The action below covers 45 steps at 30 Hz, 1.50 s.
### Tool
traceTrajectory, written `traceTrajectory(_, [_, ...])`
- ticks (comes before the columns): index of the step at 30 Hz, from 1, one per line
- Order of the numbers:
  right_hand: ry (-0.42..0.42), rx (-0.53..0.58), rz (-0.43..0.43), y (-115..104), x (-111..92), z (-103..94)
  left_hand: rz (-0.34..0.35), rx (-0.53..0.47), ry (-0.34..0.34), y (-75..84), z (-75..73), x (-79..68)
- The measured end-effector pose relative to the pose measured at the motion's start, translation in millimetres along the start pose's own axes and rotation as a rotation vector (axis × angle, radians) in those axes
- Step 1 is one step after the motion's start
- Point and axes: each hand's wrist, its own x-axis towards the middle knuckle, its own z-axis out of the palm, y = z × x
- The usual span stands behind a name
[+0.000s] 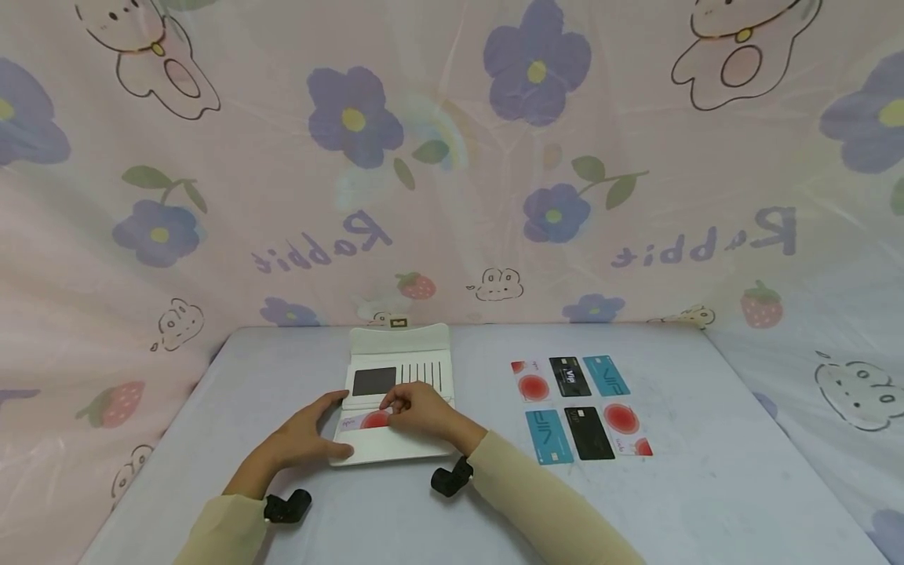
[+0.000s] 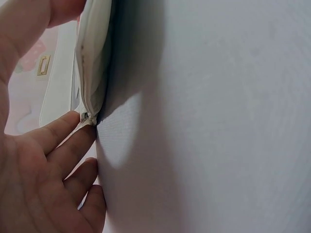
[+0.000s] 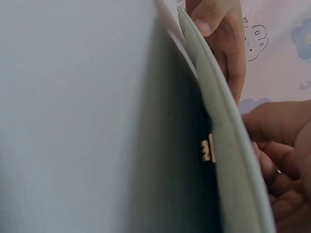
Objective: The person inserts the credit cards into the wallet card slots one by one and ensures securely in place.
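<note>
A white wallet [image 1: 395, 449] lies unfolded, with its flap at the far side and a dark window and card slots in the middle panel. My left hand [image 1: 300, 435] holds the wallet's left edge, its thumb at the near corner and its fingers farther up the side. In the left wrist view the fingertips [image 2: 73, 118] touch a corner by the zip end. Over the wallet, my right hand [image 1: 424, 410] pinches a white card with a red circle [image 1: 363, 421], which lies along the crease. The right wrist view shows curled fingers [image 3: 279, 160] behind the wallet's edge.
To the right, several cards lie in two rows: black ones such as the VIP card [image 1: 569, 377], blue ones [image 1: 548, 437] and white-and-red ones [image 1: 622, 420]. They rest on a white table [image 1: 282, 353]. A patterned curtain [image 1: 452, 196] hangs behind the table.
</note>
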Motion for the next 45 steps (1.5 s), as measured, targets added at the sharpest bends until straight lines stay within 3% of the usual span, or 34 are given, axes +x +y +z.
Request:
traceTrajectory(34, [-0.061,0.017,-0.057,1.1,-0.3,-8.8,-0.011,0.016,-0.001,-0.5,0.0,0.7])
traceTrajectory(45, [-0.078,0.028,-0.041,2.8,-3.1,-9.2,-0.008,0.011,0.007,1.6,-0.3,-1.1])
